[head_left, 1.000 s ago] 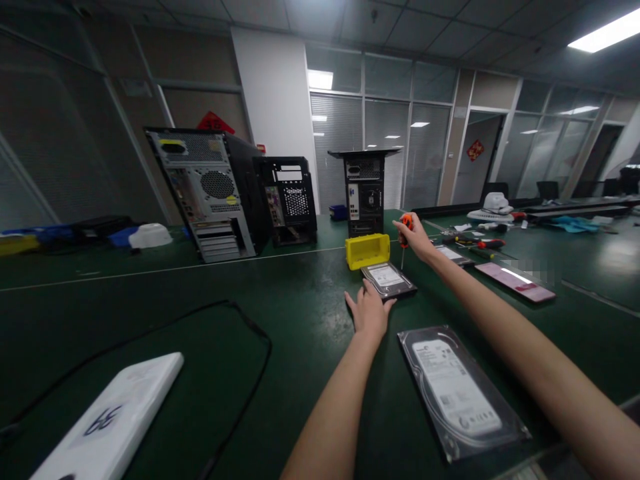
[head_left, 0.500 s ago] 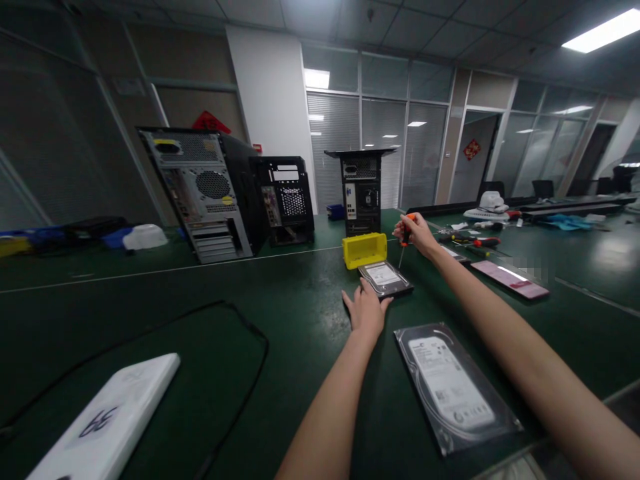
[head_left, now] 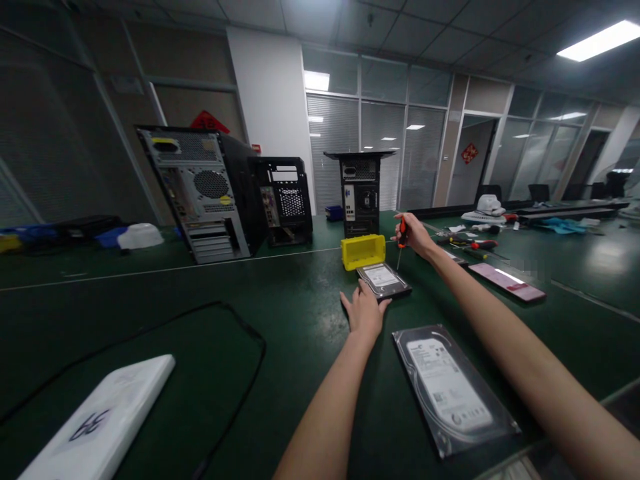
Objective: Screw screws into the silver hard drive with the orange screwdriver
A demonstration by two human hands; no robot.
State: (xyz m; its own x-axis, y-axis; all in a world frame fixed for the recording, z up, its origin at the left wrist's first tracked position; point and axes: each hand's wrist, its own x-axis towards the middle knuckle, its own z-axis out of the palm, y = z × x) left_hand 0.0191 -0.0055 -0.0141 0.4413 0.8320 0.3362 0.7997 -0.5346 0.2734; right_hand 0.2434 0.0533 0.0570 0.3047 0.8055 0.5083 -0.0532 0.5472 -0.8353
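Observation:
My right hand [head_left: 416, 235] is closed around the orange and black handle of a screwdriver [head_left: 403, 235]. The screwdriver points down, its thin shaft meeting the right edge of a hard drive [head_left: 381, 276]; the exact contact of the tip is too small to make out. My left hand [head_left: 366, 312] has its fingers spread, with fingertips touching the near edge of that drive. Directly behind the drive stands a yellow open box-like case [head_left: 363, 252]. Closer to me, between my forearms, a second hard drive [head_left: 453, 390] lies label up in a clear bag.
Computer cases [head_left: 210, 193] stand at the back left, another tower [head_left: 360, 193] behind the yellow case. At right lie a pink phone-like slab [head_left: 507, 281] and several tools [head_left: 483, 245]. A black cable [head_left: 260, 343] and a white block [head_left: 103, 417] marked with digits occupy the left.
My right hand has shifted slightly on the screwdriver, and its handle now shows more and stands more upright. The left hand stays at the drive. The whole view has moved a little.

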